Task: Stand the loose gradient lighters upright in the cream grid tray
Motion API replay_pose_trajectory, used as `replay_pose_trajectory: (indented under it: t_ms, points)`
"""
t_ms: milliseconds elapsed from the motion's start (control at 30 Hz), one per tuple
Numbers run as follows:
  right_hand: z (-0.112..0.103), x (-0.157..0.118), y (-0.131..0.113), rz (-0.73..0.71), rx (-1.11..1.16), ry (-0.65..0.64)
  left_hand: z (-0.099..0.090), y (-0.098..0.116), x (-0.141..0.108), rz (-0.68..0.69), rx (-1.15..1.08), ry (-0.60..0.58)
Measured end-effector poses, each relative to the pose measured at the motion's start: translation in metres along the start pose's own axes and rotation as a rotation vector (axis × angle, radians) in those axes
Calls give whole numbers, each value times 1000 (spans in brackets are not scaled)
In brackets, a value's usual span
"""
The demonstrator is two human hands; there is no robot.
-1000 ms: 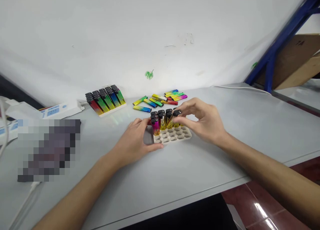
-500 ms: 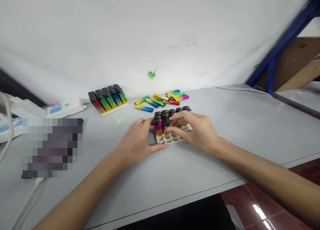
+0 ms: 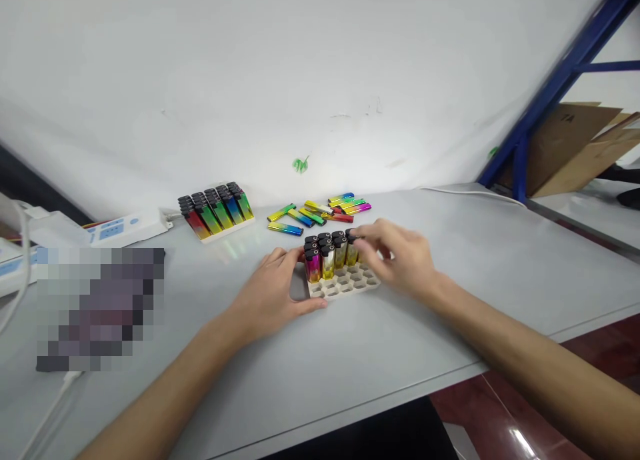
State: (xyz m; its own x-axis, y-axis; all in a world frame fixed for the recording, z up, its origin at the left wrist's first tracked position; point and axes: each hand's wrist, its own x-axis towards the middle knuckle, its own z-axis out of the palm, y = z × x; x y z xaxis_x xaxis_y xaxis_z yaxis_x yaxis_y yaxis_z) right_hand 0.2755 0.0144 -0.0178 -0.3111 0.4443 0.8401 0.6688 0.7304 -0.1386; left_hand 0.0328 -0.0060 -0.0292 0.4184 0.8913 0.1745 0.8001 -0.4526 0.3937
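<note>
A pale tray [image 3: 345, 285] with rows of hexagonal holes stands on the table. Black-topped metallic lighters stand upright in its back and middle rows, among them a pink lighter [image 3: 313, 267] and a yellow lighter [image 3: 328, 263]. The front holes show bare. My left hand [image 3: 273, 290] holds the tray's left end, thumb along the front edge and fingertips by the lighters. Over the right end hovers my right hand [image 3: 397, 257], slightly blurred, thumb and bent fingers apart beside the standing lighter tops. No lifted lighter shows in it.
Several loose lighters [image 3: 315, 215] lie near the wall. A full tray of lighters [image 3: 217, 213] is at the back left. On the left are a power strip [image 3: 125, 228], a pixelated device [image 3: 107, 307] and a cable [image 3: 55, 400]. A blue frame [image 3: 520, 160] rises at right.
The yellow lighter that my right hand was holding now stands in the tray behind the front holes. My right hand has let go and moved right. The camera view has tilted slightly.
</note>
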Motion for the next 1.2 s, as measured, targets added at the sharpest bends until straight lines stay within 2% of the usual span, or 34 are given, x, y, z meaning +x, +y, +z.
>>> replay_pose_trajectory:
  t_ms: [100, 167, 267, 333, 400, 533, 733, 800, 933, 1067, 1133, 1200]
  points:
    - [2, 7, 37, 310, -29, 57, -1, 1, -1, -22, 0, -13]
    - [10, 9, 66, 410, -90, -93, -1, 1, -1, -34, 1, -25]
    - [26, 8, 102, 427, -280, -391, -2, 0, -1, -31, 3, -36]
    - [34, 5, 114, 477, -357, -532, -2, -1, -2, -30, 7, -33]
    - [37, 3, 118, 528, -374, -583, -1, -3, -2, -37, 11, -29]
    - [33, 2, 116, 583, -353, -551, 1, -7, -3, -40, 10, -7]
    - [17, -1, 114, 592, -282, -565, 1, -8, -2, -51, 22, -8]
    - [11, -1, 113, 639, -221, -538, 0, -7, -2, -52, 22, -8]
    - [1, 3, 110, 834, 53, -345, 0, -8, -2, -46, 24, 4]
    - [0, 9, 101, 918, 460, -84, 0, -9, -2, -63, 28, -7]
    - [4, 10, 93, 949, 658, -23, 0, -9, -3, -63, 36, -16]
    - [9, 10, 86, 984, 742, -20, 0, -9, -3, -57, 44, -12]
